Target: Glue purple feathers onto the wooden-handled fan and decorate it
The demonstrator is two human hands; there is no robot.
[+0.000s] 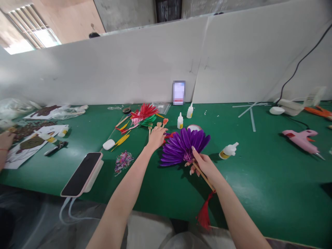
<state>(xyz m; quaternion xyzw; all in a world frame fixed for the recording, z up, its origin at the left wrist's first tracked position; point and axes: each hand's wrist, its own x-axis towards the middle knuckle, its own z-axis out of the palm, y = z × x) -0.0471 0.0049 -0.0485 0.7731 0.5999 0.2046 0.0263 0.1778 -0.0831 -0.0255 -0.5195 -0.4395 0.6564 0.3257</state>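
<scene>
My right hand (203, 164) is closed around the thin wooden handle (203, 177) of a purple feather fan (185, 147), thumb lying at the base of the feathers. A red tassel (204, 213) hangs from the handle's lower end. Farther left, my left hand (156, 138) reaches over the table with its fingers stretched out, beside small wooden sticks with an orange-pink tip (165, 121). Whether its fingertips touch anything is hidden. Just beyond it lie red feathers (145, 113) and green feathers (148, 121). Behind the fan, a white round lid or dish (194, 128) shows in part.
White glue bottles (180, 121) stand behind the fan, another (228, 151) right of it. A pink glue gun (302, 140) lies far right. At left are a phone (82, 174), colourful scraps (123, 162) and another person's hand (5, 143). A lit screen (179, 93) leans against the partition.
</scene>
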